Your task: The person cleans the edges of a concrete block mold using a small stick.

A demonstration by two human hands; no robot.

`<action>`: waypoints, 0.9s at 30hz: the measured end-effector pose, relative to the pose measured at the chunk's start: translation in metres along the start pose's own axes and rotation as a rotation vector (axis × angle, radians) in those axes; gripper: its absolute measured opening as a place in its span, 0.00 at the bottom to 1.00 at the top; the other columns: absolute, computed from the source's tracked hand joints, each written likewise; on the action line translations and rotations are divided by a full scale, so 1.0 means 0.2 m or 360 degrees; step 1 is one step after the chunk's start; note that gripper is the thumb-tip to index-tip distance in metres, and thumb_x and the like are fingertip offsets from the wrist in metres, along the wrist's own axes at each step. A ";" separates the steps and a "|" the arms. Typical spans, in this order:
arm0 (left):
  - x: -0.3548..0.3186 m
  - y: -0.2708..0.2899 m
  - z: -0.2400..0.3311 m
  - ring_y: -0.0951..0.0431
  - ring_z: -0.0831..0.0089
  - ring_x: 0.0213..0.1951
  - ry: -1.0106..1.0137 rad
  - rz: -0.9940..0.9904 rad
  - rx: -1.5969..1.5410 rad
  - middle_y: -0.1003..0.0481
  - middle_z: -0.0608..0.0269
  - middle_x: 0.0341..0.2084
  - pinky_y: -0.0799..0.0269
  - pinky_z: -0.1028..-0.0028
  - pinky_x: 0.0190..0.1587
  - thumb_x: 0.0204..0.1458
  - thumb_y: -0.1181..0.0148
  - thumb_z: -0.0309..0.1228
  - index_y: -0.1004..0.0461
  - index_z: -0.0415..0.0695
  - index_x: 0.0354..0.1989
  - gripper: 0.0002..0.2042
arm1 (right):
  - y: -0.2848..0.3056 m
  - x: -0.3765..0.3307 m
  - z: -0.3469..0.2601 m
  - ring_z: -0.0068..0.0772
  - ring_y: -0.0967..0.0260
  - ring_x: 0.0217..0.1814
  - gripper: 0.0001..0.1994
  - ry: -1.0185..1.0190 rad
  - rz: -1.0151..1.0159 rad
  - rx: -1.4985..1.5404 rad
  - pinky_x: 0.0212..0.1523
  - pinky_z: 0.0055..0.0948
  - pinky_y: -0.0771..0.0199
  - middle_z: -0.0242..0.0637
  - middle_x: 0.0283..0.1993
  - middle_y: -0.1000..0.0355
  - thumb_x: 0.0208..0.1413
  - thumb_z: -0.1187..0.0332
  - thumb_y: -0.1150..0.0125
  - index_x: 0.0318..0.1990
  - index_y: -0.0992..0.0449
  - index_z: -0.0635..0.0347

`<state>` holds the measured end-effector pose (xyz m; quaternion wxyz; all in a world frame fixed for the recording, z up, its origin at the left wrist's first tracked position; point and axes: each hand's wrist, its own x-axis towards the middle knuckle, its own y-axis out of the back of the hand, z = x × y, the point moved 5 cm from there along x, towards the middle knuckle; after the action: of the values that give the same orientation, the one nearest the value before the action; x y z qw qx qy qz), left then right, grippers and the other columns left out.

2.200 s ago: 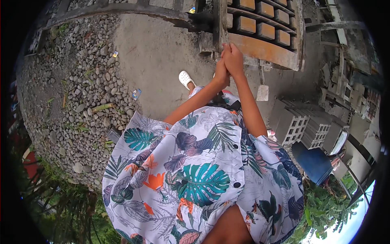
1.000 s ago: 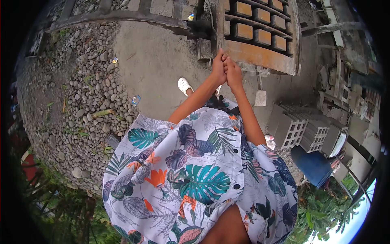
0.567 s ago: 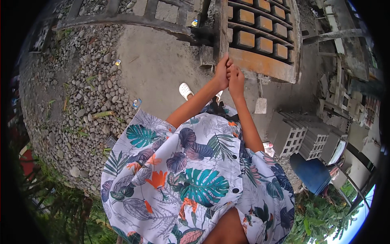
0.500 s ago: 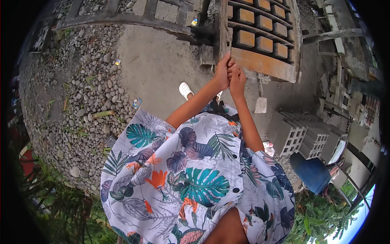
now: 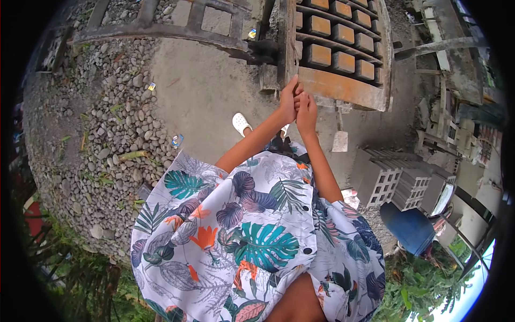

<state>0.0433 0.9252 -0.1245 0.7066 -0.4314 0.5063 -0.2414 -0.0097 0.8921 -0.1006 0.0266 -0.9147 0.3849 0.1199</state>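
Note:
My left hand (image 5: 288, 102) and my right hand (image 5: 306, 112) are drawn together in front of me, touching each other. Both have their fingers curled closed, with a left finger or thumb reaching forward. Whatever they may hold is hidden between them. Just beyond them stands a block mould machine (image 5: 343, 90), its frame grey and rusty orange. Rows of raised orange-brown rectangular blocks (image 5: 318, 55) fill its top, with dark gaps between. The hands overlap the near left corner of this frame in the picture; contact with it cannot be made out.
Left of me, grey pebbles (image 5: 129, 118) border the concrete ground (image 5: 188, 80). A long metal frame (image 5: 161, 29) crosses the upper left. Stacked hollow concrete blocks (image 5: 383, 185) and a blue drum (image 5: 410, 231) are at right. My white clog (image 5: 239, 124) stands below the machine.
The whole view has shifted slightly, so most things sit a little further left. My hands stay together, a touch nearer to me, and more of my second foot shows.

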 end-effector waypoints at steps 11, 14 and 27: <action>0.08 0.12 -0.05 0.57 0.83 0.07 -0.0020 0.0186 -0.0188 0.53 0.76 0.05 0.64 0.81 0.08 0.52 0.54 0.52 0.46 0.52 0.14 0.22 | 0.02 0.05 0.12 0.12 0.48 0.17 0.20 -0.0373 -0.0172 -0.0048 0.14 0.15 0.51 0.25 0.20 0.38 0.58 0.50 0.60 0.26 0.30 0.55; 0.08 0.12 -0.05 0.58 0.83 0.06 -0.0056 0.0233 -0.0105 0.53 0.76 0.05 0.64 0.82 0.08 0.52 0.55 0.52 0.46 0.52 0.14 0.22 | 0.02 0.04 0.09 0.13 0.45 0.19 0.20 -0.0398 -0.0179 -0.0034 0.18 0.16 0.47 0.26 0.20 0.36 0.59 0.53 0.60 0.26 0.30 0.58; 0.02 0.11 -0.18 0.58 0.84 0.07 0.0026 0.0273 0.0010 0.53 0.77 0.05 0.65 0.82 0.09 0.53 0.57 0.53 0.46 0.53 0.14 0.22 | 0.15 0.00 0.19 0.18 0.40 0.21 0.20 -0.0333 -0.0122 0.0008 0.23 0.18 0.39 0.31 0.22 0.34 0.61 0.58 0.64 0.26 0.31 0.61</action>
<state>0.0089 0.9196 -0.1498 0.7219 -0.3821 0.5465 -0.1850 -0.0376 0.8768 -0.1364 0.0735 -0.9111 0.3452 0.2128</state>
